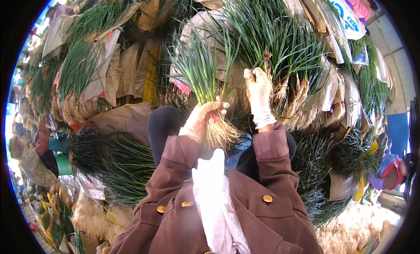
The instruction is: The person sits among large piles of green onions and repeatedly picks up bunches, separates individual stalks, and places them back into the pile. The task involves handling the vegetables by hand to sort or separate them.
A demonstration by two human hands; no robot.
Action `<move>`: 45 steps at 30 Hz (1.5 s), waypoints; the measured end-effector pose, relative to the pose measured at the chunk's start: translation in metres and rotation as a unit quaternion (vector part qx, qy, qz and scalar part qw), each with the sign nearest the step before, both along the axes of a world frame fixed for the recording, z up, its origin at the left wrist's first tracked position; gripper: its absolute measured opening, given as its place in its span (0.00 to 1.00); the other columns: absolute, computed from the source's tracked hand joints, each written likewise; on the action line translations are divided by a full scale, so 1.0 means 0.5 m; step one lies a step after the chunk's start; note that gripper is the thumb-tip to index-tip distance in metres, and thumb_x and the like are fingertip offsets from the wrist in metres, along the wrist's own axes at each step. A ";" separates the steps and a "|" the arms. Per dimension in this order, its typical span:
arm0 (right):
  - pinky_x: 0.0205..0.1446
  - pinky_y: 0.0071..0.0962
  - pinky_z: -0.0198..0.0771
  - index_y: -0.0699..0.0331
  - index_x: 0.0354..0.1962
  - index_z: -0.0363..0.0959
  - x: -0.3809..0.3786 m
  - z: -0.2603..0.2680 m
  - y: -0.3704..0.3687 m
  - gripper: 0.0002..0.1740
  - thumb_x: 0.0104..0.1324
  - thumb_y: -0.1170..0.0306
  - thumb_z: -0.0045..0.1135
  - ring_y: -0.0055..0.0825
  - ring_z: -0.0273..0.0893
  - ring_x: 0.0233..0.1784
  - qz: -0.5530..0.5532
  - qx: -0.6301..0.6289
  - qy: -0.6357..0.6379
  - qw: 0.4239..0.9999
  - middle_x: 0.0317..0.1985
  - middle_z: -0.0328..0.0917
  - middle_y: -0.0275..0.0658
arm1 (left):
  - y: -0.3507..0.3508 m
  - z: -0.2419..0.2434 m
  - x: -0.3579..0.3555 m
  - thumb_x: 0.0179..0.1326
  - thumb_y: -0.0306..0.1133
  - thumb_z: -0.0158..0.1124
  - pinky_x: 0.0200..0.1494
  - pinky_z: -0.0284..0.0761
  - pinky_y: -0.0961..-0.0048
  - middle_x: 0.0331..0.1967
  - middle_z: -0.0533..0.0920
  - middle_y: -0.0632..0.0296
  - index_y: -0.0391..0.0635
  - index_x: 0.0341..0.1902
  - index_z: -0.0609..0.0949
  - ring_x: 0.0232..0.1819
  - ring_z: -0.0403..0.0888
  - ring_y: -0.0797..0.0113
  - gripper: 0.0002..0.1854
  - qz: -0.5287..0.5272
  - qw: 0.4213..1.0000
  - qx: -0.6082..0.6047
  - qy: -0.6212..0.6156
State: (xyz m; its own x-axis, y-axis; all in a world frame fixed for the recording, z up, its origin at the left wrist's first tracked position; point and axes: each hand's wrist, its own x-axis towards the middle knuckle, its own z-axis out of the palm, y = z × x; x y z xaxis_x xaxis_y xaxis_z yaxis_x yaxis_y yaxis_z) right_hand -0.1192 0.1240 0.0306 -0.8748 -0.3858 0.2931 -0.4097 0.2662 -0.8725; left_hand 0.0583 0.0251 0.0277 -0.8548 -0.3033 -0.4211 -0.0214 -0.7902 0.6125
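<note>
My left hand point(196, 120), in a pale glove, is closed around a small bunch of green onion plants point(200, 85). Their leaves fan upward and away from me, while reddish bases and pale stringy roots point(220, 133) hang out below the fingers. To the right, my gloved right hand point(260, 90) is raised with its fingers curled. It is beside a large heap of the same plants point(272, 40), close to a reddish stem base. Whether a thin stalk is between its fingers cannot be made out.
Burlap sacking point(128, 70) and plastic sheets lie among more onion bundles point(78, 70) at the left. Onion leaves point(128, 165) are piled beside my left knee point(165, 129). Another person's sleeve point(42, 139) shows at far left. Other people point(359, 8) are at the right rim.
</note>
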 end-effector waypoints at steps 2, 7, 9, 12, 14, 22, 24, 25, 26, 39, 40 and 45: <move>0.32 0.30 0.68 0.65 0.26 0.70 -0.017 -0.010 0.046 0.12 0.65 0.67 0.59 0.31 0.70 0.27 0.112 0.141 0.086 0.980 0.27 0.73 0.42 | -0.002 0.006 0.024 0.60 0.28 0.61 0.42 0.81 0.72 0.41 0.84 0.51 0.38 0.52 0.76 0.36 0.84 0.64 0.17 0.017 1.000 0.004 -0.009; 0.40 0.29 0.77 0.69 0.59 0.69 0.056 0.016 0.125 0.37 0.55 0.58 0.66 0.33 0.83 0.38 0.374 0.507 -0.222 0.744 0.41 0.81 0.46 | -0.024 0.005 0.028 0.57 0.26 0.64 0.45 0.79 0.72 0.41 0.84 0.48 0.36 0.48 0.77 0.41 0.84 0.61 0.15 -0.007 1.000 -0.025 -0.016; 0.32 0.25 0.73 0.69 0.52 0.73 0.044 -0.027 0.120 0.31 0.62 0.52 0.60 0.24 0.76 0.24 0.316 0.226 -0.315 0.866 0.37 0.81 0.40 | -0.019 -0.003 0.019 0.57 0.25 0.63 0.43 0.79 0.74 0.40 0.85 0.48 0.36 0.48 0.78 0.41 0.84 0.61 0.15 -0.022 0.999 -0.037 -0.023; 0.28 0.21 0.65 0.66 0.36 0.76 0.074 0.028 0.026 0.20 0.64 0.55 0.61 0.18 0.68 0.21 0.184 0.072 -0.308 0.931 0.23 0.72 0.32 | -0.010 -0.012 0.026 0.57 0.23 0.62 0.46 0.80 0.69 0.41 0.84 0.48 0.34 0.48 0.77 0.42 0.84 0.58 0.14 -0.036 0.997 -0.053 -0.044; 0.31 0.23 0.64 0.68 0.33 0.74 0.066 -0.010 -0.001 0.18 0.63 0.59 0.63 0.19 0.65 0.24 0.225 0.008 -0.347 0.911 0.23 0.71 0.31 | 0.000 -0.011 0.020 0.58 0.20 0.60 0.50 0.81 0.63 0.41 0.83 0.48 0.32 0.48 0.76 0.43 0.84 0.54 0.14 -0.060 0.995 -0.061 -0.057; 0.44 0.37 0.74 0.64 0.32 0.79 -0.043 -0.072 0.014 0.16 0.56 0.58 0.64 0.37 0.79 0.35 -0.063 0.291 0.130 0.946 0.32 0.79 0.46 | -0.003 0.024 -0.001 0.60 0.30 0.63 0.43 0.79 0.70 0.31 0.83 0.59 0.38 0.38 0.82 0.33 0.82 0.67 0.08 0.008 0.995 -0.088 -0.046; 0.41 0.42 0.74 0.64 0.25 0.80 -0.085 -0.077 0.037 0.13 0.49 0.61 0.66 0.41 0.78 0.32 -0.040 0.433 0.138 0.890 0.27 0.77 0.45 | -0.007 0.039 0.005 0.64 0.39 0.60 0.40 0.71 0.78 0.30 0.82 0.63 0.39 0.40 0.82 0.33 0.77 0.75 0.14 -0.017 0.970 -0.238 -0.047; 0.38 0.43 0.74 0.62 0.22 0.79 -0.060 -0.052 0.028 0.13 0.48 0.60 0.65 0.42 0.77 0.33 -0.072 0.449 0.190 0.870 0.27 0.76 0.45 | -0.018 0.033 0.011 0.64 0.38 0.60 0.40 0.71 0.77 0.31 0.82 0.63 0.39 0.40 0.82 0.33 0.77 0.74 0.13 -0.025 0.963 -0.264 -0.041; 0.36 0.43 0.73 0.61 0.22 0.79 -0.041 -0.009 0.024 0.13 0.47 0.59 0.63 0.42 0.77 0.34 -0.058 0.399 0.218 0.889 0.27 0.76 0.45 | -0.041 0.010 0.012 0.64 0.37 0.60 0.41 0.71 0.77 0.31 0.82 0.62 0.38 0.39 0.82 0.33 0.77 0.73 0.13 -0.024 0.967 -0.252 -0.029; 0.40 0.44 0.75 0.62 0.26 0.82 0.176 -0.021 0.068 0.12 0.51 0.62 0.59 0.48 0.79 0.37 0.009 0.149 0.005 0.989 0.33 0.78 0.49 | -0.017 -0.017 -0.068 0.64 0.35 0.60 0.55 0.75 0.65 0.43 0.84 0.58 0.39 0.48 0.80 0.46 0.81 0.64 0.14 -0.128 0.990 -0.052 -0.026; 0.38 0.45 0.75 0.61 0.24 0.81 0.170 -0.022 0.078 0.13 0.52 0.60 0.57 0.49 0.80 0.34 0.029 0.154 0.039 0.987 0.30 0.79 0.50 | 0.010 0.015 -0.066 0.64 0.35 0.59 0.54 0.76 0.65 0.42 0.84 0.57 0.38 0.47 0.80 0.45 0.81 0.64 0.14 -0.139 0.988 -0.050 -0.046; 0.44 0.39 0.73 0.60 0.30 0.81 0.071 -0.021 0.124 0.14 0.60 0.58 0.53 0.46 0.79 0.39 -0.036 0.074 0.049 0.995 0.32 0.80 0.45 | -0.001 0.019 -0.042 0.58 0.33 0.65 0.51 0.78 0.66 0.36 0.83 0.56 0.37 0.40 0.81 0.44 0.82 0.63 0.11 -0.106 0.993 -0.043 -0.021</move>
